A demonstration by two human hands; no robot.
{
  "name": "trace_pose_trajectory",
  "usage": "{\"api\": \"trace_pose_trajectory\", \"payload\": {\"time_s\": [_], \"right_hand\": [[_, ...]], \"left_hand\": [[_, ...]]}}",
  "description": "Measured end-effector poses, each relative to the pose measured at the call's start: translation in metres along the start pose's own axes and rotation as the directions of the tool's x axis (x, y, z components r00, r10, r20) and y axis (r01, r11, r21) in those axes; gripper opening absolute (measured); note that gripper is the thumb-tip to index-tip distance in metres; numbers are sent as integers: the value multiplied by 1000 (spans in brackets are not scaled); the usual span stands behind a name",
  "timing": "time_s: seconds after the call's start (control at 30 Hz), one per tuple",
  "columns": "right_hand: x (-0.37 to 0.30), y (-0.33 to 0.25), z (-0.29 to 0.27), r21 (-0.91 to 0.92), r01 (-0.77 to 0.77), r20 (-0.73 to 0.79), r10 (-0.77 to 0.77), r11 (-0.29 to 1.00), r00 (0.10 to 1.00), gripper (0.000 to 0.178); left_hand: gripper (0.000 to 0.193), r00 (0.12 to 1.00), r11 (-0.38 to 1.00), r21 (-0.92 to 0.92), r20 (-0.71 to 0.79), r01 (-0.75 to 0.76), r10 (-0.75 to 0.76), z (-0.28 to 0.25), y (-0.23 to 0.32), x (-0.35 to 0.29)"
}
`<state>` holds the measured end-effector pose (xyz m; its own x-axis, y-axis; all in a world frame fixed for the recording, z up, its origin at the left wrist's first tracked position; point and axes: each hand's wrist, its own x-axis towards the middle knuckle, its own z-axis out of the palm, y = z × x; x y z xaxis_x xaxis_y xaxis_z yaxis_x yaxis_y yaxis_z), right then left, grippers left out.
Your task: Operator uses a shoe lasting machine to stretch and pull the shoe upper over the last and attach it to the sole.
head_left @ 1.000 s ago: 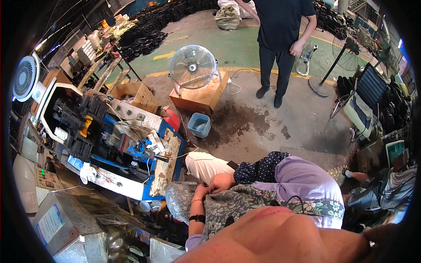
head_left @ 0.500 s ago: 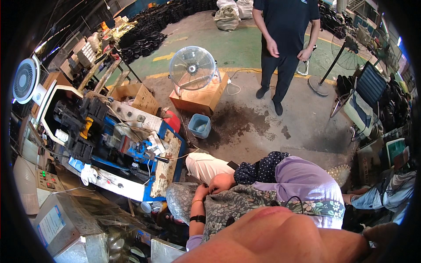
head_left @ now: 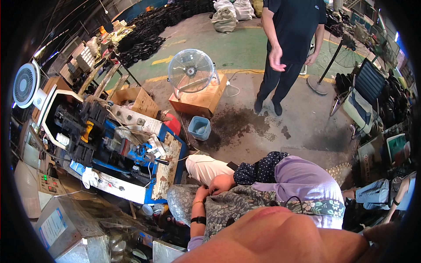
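My left hand (head_left: 201, 193) rests on the grey floral apron (head_left: 232, 203) over my lap, with a dark band on its wrist. From the right, my right hand (head_left: 221, 184) meets it, its forearm in a dark polka-dot sleeve (head_left: 258, 168). Fingers of both hands are curled in and touch each other. Anything held between them is too small or hidden to make out. The beige trouser leg (head_left: 204, 168) lies just beyond the hands. To their left stands a blue-and-white machine (head_left: 131, 189) with black clamps and a worn blue-edged ledge (head_left: 172, 151).
A standing person (head_left: 294, 39) in dark clothes faces me. A floor fan (head_left: 191, 70) sits on a cardboard box (head_left: 204, 101), beside a blue bin (head_left: 199, 127). White gloves (head_left: 90, 177) lie on the machine's edge. A chair (head_left: 362, 105) stands right; another person's arm (head_left: 397, 197) shows lower right.
The standing person's hand has come forward, palm turned out, and their feet have shifted. At lower right, another person's arm has come into view. My hands stay in place.
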<state>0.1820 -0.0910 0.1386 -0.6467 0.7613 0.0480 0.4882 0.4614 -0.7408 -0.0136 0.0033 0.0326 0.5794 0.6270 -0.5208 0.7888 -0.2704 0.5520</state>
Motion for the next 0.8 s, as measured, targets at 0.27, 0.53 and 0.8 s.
{"api": "trace_pose_trajectory", "payload": {"time_s": [0.27, 0.53, 0.8], "right_hand": [[0, 1, 3, -15, 42, -68, -43, 999, 997, 22], [0, 1, 4, -24, 51, -69, -53, 998, 996, 22], [-3, -3, 4, -6, 30, -58, -31, 1000, 998, 22]], "left_hand": [[52, 1000, 1000, -11, -15, -22, 22, -1, 1, -2], [50, 999, 998, -58, 9, 33, -33, 0, 0, -2], [51, 1000, 998, -59, 21, 16, -15, -4, 8, -11]]}}
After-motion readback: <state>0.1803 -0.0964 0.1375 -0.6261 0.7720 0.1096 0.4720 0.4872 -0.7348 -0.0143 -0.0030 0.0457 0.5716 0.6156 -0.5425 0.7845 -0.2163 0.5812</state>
